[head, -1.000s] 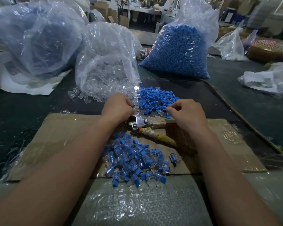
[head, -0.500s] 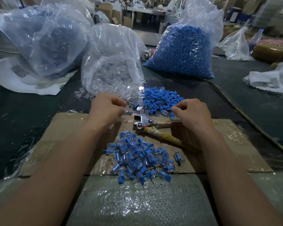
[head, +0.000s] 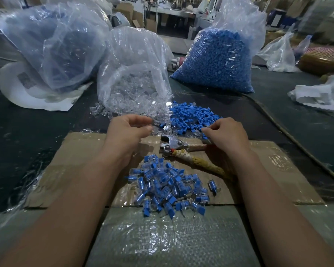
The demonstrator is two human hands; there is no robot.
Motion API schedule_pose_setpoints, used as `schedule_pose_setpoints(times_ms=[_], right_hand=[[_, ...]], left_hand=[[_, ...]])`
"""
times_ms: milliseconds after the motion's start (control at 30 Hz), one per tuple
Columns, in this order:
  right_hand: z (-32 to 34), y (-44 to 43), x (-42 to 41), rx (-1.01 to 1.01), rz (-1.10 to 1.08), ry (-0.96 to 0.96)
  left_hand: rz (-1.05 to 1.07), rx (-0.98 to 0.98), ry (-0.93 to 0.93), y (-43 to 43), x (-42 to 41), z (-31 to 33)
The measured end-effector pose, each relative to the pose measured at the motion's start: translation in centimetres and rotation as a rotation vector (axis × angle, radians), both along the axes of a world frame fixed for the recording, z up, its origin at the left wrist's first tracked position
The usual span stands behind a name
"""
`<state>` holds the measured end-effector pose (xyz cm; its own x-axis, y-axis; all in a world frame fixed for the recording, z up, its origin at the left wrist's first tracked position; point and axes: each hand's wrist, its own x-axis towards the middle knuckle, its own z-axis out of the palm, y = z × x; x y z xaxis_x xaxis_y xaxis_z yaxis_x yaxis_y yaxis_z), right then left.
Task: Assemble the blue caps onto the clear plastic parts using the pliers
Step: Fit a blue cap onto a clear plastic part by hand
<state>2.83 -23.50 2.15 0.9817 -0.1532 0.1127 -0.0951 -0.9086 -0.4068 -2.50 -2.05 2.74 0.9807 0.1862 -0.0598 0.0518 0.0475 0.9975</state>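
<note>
Pliers (head: 174,144) flat, head leftward, handles rightward.

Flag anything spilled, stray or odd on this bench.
Clear parts have spilled from the open bag onto the dark mat, a few strays lying off to its left. One assembled piece lies apart, right of the pile. The pliers' handle is wrapped in yellowish binding, which looks makeshift.

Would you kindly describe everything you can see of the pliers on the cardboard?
The pliers lie flat on the cardboard, with the silvery metal head pointing left. One handle, wrapped in worn yellowish tape, runs toward the lower right. The other passes under the right hand, and it is unclear whether they touch.
</note>
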Motion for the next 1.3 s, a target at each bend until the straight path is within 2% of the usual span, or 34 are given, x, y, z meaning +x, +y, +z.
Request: schedule_pose_setpoints(times_ms=[100, 200, 367, 600, 667, 767, 833, 933, 1033, 1300], right_hand=[[0.1, 0.3, 0.2, -0.076, 0.010, -0.012], [0.0, 0.5, 0.2, -0.071, 0.036, -0.038], [-0.3, 0.6, 0.3, -0.066, 0.067, 0.068], [-0.4, 0.5, 0.2, -0.063, 0.108, 0.056], [0.0, 0.5, 0.0, 0.004, 0.115, -0.031], [1.0, 0.9, -1.0, 0.244, 0.166, -0.208], [1.5, 1.8, -2.2, 0.404, 0.248, -0.239], [1.6, 3.6, -3.7, 0.535, 0.403, -0.265], [1.5, 4.9, -4.4, 0.559, 0.476, -0.329], [1.3, 5.4, -4.7, 0.425, 0.528, -0.382]], left_hand=[[-0.003, 0.011, -0.030, -0.2, -0.1, 0.0], [-0.010, 0.001, -0.025, -0.1, 0.1, 0.0], [-0.017, 0.004, -0.060, -0.2, 0.1, 0.0], [-0.034, -0.078, -0.049, -0.3, 0.0, 0.2], [-0.056, -0.074, -0.055, -0.3, -0.1, 0.2], [-0.084, -0.027, -0.082, -0.5, -0.1, 0.2], [-0.080, 0.007, -0.109, -0.6, -0.1, 0.1], [-0.080, 0.054, -0.150, -0.8, -0.1, -0.1], [-0.086, 0.065, -0.171, -1.0, -0.2, -0.1], [-0.154, 0.120, -0.208, -1.4, -0.5, 0.1]])
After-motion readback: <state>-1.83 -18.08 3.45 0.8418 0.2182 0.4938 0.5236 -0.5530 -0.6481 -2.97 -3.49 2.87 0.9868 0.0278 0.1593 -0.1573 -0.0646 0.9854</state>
